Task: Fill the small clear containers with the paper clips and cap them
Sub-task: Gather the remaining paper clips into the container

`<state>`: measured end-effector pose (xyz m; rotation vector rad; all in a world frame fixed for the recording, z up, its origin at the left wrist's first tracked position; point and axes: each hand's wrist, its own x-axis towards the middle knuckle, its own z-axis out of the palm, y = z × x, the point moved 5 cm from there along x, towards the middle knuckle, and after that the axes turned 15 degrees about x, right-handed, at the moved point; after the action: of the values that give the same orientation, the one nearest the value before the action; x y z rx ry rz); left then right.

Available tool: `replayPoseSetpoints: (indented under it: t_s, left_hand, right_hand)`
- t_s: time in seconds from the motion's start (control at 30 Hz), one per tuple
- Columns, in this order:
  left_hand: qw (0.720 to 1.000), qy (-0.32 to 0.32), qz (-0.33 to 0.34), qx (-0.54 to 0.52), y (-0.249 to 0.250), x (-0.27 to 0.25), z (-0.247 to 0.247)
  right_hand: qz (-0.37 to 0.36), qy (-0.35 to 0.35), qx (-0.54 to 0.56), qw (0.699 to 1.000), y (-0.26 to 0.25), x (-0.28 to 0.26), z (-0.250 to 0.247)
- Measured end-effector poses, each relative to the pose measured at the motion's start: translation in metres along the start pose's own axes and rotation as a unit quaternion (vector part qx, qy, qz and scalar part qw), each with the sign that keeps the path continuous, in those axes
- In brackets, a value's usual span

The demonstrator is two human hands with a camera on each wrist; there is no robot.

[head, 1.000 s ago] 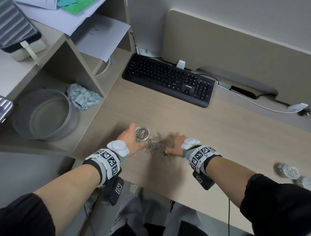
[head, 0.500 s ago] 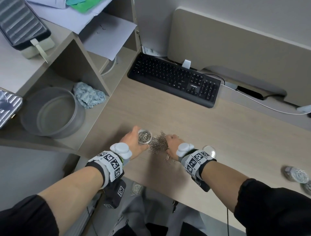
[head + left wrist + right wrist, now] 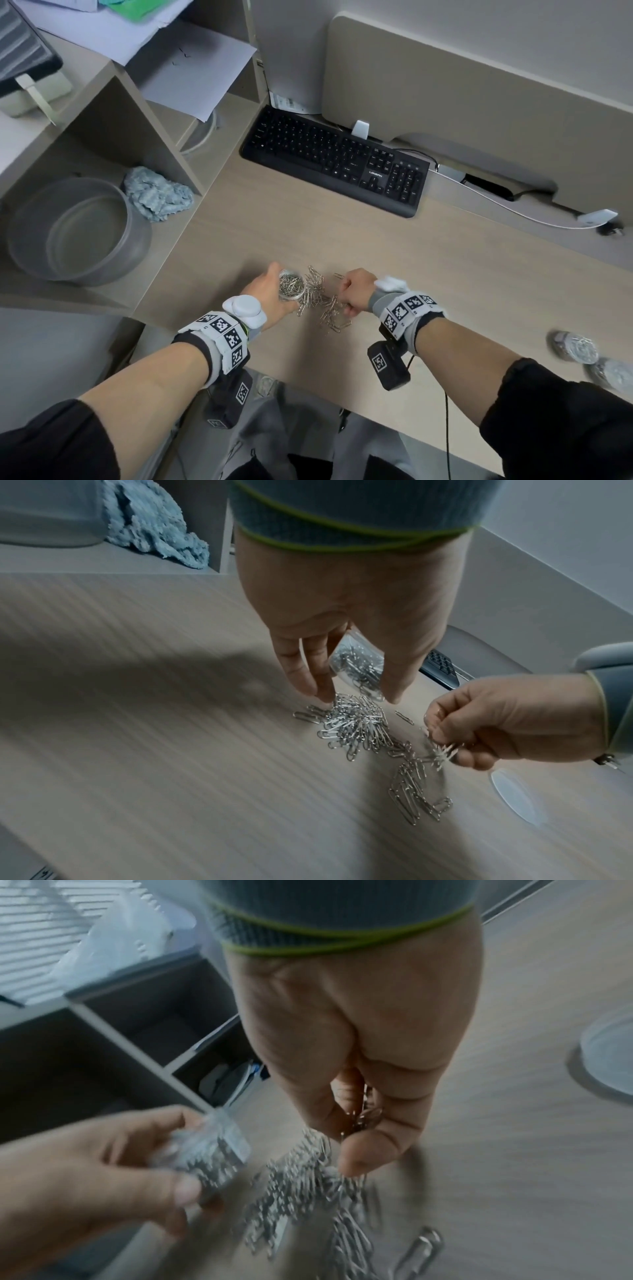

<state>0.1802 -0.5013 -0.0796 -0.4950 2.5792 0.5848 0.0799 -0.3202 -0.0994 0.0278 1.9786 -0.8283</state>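
My left hand grips a small clear container, nearly full of silver paper clips, just above the desk's near edge. A pile of loose paper clips lies on the desk between both hands. My right hand has its fingers curled round a small bunch of clips, lifted just off the pile's right side. A clear round lid lies flat on the desk right of my right hand; my wrist hides it in the head view.
Two capped containers with clips stand at the desk's right edge. A black keyboard lies at the back with a white cable. A shelf unit on the left holds a grey bowl and a blue cloth.
My right hand has closed on a bunch of clips and risen off the pile, drawing slightly right. The left hand keeps holding the container in the same place.
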Motion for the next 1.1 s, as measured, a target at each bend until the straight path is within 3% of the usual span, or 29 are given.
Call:
replayPoseSetpoints:
  t_s: [0.1,0.23,0.5,0.83,1.1]
  left_hand:
    - [1.000,-0.005,0.016,0.000,0.011,0.003,0.004]
    - [0.999,-0.012,0.031,0.009,0.027,0.007,0.008]
    - [0.998,0.009,0.057,-0.003,0.055,0.005,0.005]
    - [0.999,0.010,0.048,-0.013,0.056,-0.002,-0.003]
    - [0.999,0.023,0.044,-0.021,0.049,-0.007,-0.010]
  right_hand:
    - [0.006,-0.019,0.120,0.993,-0.010,-0.013,-0.012]
    - [-0.032,-0.036,0.197,0.979,-0.035,-0.029,-0.023]
    - [-0.131,0.017,0.060,0.989,-0.063,-0.040,-0.019]
    - [-0.196,-0.005,-0.072,0.978,-0.084,-0.064,-0.006]
    - [-0.218,-0.001,-0.032,0.975,-0.092,-0.067,-0.002]
